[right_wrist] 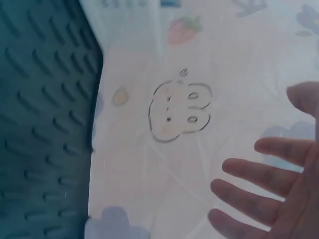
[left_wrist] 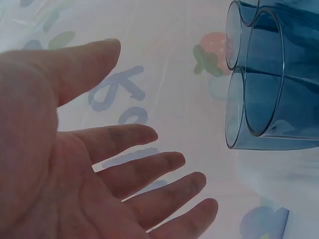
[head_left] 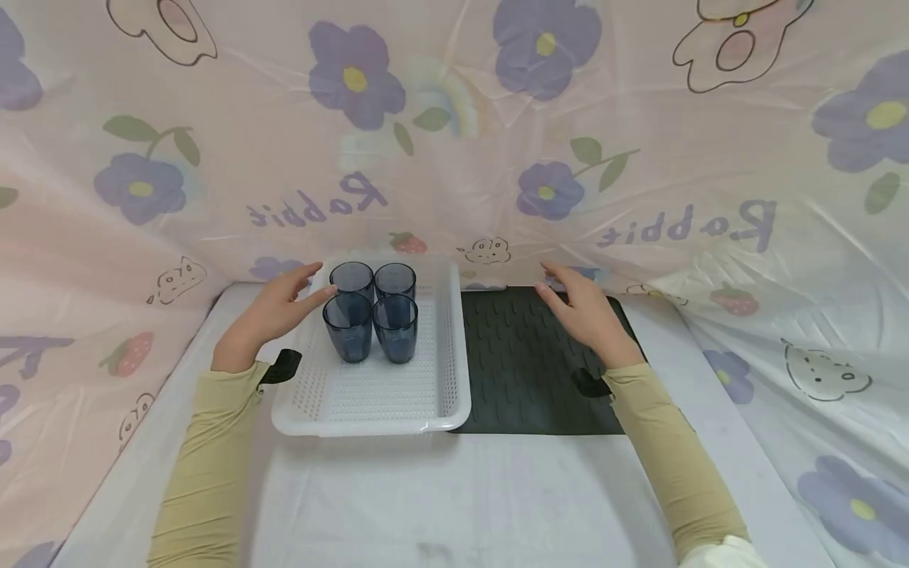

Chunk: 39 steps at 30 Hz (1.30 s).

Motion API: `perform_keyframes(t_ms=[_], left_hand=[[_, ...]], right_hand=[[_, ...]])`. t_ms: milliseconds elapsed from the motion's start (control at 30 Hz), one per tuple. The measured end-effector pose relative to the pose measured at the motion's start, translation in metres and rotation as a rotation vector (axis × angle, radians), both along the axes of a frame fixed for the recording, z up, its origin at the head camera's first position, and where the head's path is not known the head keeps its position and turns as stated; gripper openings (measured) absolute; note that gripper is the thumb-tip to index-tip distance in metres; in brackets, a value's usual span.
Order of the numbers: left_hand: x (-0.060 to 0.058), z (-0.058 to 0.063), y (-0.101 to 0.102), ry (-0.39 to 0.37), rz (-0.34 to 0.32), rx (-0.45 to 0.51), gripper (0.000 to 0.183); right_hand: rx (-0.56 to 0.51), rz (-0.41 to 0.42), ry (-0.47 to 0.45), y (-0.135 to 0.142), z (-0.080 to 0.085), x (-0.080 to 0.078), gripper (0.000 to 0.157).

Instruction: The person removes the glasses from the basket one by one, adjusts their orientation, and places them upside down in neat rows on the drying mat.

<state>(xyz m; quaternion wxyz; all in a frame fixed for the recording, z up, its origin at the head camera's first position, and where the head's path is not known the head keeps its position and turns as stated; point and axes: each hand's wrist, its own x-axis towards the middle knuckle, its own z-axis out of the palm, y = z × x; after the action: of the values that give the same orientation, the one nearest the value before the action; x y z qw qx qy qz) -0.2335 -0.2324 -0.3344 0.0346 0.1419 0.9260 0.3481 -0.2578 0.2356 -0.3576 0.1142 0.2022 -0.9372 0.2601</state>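
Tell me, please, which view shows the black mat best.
The head view, because it shows the black mat most fully. The right wrist view gives a closer, cropped part; the left wrist view, none.

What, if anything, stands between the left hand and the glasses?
Nothing visible: the left wrist view shows a clear gap between the left hand and the glasses, which stand in the white basket.

The right hand (right_wrist: 299, 204) is at right, fingers (right_wrist: 249, 200) apart; a dark ridged mat (right_wrist: 47, 119) lies left, beside pale printed sheeting (right_wrist: 159, 189).
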Motion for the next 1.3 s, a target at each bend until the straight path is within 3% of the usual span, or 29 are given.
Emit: perform_keyframes(t_ms=[133,433,667,967,1300], left_hand=[[-0.001,-0.001,-0.004,-0.045,-0.007,0.044,0.077],[-0.002,-0.005,-0.006,-0.13,-0.003,0.087,0.079],[-0.007,-0.014,-0.001,-0.186,-0.01,0.102,0.083],[-0.01,-0.018,0.002,-0.231,-0.003,0.155,0.085],[-0.015,-0.024,0.003,-0.254,-0.029,0.146,0.088]], right_hand=[[-0.173,0.04,-0.108,0.001,0.004,0.003,0.056],[-0.445,0.133,-0.276,0.0,0.01,0.006,0.048],[-0.614,0.181,-0.365,0.003,0.009,0.007,0.056],[-0.683,0.196,-0.45,0.006,0.0,0.006,0.059],[-0.736,0.216,-0.492,0.003,-0.013,0.008,0.059]])
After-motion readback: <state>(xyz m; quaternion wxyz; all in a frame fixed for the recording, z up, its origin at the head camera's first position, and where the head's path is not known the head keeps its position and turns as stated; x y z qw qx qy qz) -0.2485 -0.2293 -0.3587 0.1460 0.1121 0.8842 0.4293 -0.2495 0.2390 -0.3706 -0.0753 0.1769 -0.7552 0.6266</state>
